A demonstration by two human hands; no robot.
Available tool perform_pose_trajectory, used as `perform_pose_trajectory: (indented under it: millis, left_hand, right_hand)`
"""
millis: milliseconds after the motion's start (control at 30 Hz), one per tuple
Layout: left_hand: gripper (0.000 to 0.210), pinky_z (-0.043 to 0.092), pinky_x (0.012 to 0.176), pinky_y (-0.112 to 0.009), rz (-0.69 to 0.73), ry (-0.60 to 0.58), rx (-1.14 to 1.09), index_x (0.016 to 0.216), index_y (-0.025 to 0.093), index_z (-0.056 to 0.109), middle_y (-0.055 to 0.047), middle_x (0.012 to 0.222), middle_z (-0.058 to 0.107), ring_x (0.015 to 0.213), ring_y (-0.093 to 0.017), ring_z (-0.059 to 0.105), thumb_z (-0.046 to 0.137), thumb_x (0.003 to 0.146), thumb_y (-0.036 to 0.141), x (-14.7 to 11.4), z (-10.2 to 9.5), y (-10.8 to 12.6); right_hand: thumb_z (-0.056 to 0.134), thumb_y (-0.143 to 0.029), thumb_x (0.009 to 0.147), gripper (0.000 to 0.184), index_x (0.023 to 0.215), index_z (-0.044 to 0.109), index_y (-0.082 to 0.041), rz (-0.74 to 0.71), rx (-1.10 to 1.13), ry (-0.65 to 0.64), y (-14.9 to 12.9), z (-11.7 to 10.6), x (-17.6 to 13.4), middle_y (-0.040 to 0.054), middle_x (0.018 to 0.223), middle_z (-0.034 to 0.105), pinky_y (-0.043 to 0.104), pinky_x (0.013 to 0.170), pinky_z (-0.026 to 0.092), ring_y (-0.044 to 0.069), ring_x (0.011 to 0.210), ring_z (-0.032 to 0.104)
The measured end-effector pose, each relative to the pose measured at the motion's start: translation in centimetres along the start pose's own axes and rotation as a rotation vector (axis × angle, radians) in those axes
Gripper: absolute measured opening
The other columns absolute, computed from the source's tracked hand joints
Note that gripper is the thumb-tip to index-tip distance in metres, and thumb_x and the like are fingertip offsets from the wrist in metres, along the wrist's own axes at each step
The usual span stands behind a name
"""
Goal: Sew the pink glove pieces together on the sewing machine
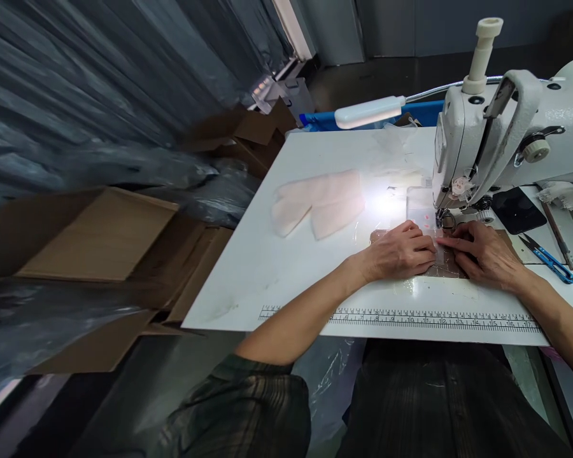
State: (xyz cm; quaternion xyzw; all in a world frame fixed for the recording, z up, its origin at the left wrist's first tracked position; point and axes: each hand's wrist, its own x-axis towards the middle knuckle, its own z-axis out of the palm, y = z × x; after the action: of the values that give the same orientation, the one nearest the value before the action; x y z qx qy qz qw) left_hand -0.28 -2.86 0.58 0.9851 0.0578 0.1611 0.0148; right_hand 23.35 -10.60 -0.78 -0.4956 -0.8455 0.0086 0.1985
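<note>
At the white metal sewing machine (456, 143), two hands are resting on a glossy brown flat piece (445, 267)

On the white table (248, 273), the piece is lying just before the small metal presser foot (440, 217). The left hand (403, 249) is pressing on it with curled fingers, and the right hand (489, 254) is pressing from the other side, its forefinger pointing toward the left; they are nearly meeting.

Near the right hand, blue-handled metal snips (551, 261) and a black flat rectangular object (518, 210) are lying close. Farther left, a pale pink forked flat piece (322, 200) is resting well apart. Brown cardboard boxes (95, 242) are standing beside the table.

The hands are covering much of the brown piece, so I cannot tell whether they are pinching it. The white wand-shaped lamp (370, 113) is making a glare, which is washing out the tabletop. The left forearm is hiding part of the black-marked ruler (424, 320), and the right picture edge is cutting off the machine.
</note>
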Motion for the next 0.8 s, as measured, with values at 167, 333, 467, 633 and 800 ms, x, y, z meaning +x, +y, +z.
perform_pose_trajectory:
  millis: [167, 333, 467, 633, 800]
  left_hand:
    - [0.030, 0.042, 0.091, -0.040, -0.011, 0.008, -0.035, 0.087, 0.022, 0.071, -0.004, 0.094, 0.075, 0.081, -0.017, 0.063, 0.046, 0.099, 0.033, 0.1, -0.3, 0.2]
    - [0.026, 0.044, 0.084, -0.036, -0.016, 0.035, -0.103, 0.089, 0.021, 0.071, -0.004, 0.096, 0.075, 0.081, -0.018, 0.062, 0.048, 0.095, 0.032, 0.0, -0.4, 0.0]
    - [0.024, 0.044, 0.083, -0.036, -0.042, 0.003, -0.097, 0.091, 0.022, 0.072, -0.005, 0.099, 0.075, 0.081, -0.019, 0.062, 0.050, 0.094, 0.033, -0.1, -0.6, 0.0]
    - [0.025, 0.043, 0.081, -0.038, -0.019, -0.012, -0.025, 0.094, 0.020, 0.071, -0.007, 0.105, 0.073, 0.081, -0.020, 0.061, 0.049, 0.094, 0.032, -0.3, -0.7, -0.1]
    - [0.029, 0.044, 0.080, -0.038, 0.001, 0.010, 0.048, 0.105, 0.016, 0.070, -0.010, 0.109, 0.071, 0.082, -0.021, 0.060, 0.048, 0.096, 0.032, -0.5, -0.3, -0.3]
  right_hand:
    - [0.046, -0.026, 0.096, 0.039, 0.123, 0.073, -0.030, -0.025, -0.014, 0.020, -0.1, 0.1, -0.1, 0.0123, 0.107, 0.064, 0.045, 0.079, 0.051, 0.027, 0.095, 0.058]
    - [0.046, -0.026, 0.096, 0.038, 0.123, 0.073, -0.030, -0.009, -0.049, 0.031, -0.3, 0.4, -0.2, 0.0121, 0.107, 0.064, 0.045, 0.078, 0.051, 0.026, 0.091, 0.058]
    - [0.047, -0.026, 0.095, 0.038, 0.123, 0.073, -0.031, 0.015, -0.079, 0.004, -0.5, 0.1, 0.0, 0.0120, 0.107, 0.065, 0.043, 0.075, 0.050, 0.026, 0.087, 0.057]
    - [0.046, -0.030, 0.096, 0.039, 0.126, 0.070, -0.030, 0.038, -0.159, -0.040, -0.7, -0.3, 0.6, 0.0125, 0.107, 0.066, 0.037, 0.066, 0.045, 0.024, 0.080, 0.058]
    - [0.037, -0.031, 0.099, 0.043, 0.129, 0.068, -0.027, 0.057, -0.218, -0.049, -0.8, -0.2, 1.2, 0.0130, 0.104, 0.065, 0.034, 0.061, 0.041, 0.022, 0.076, 0.056]
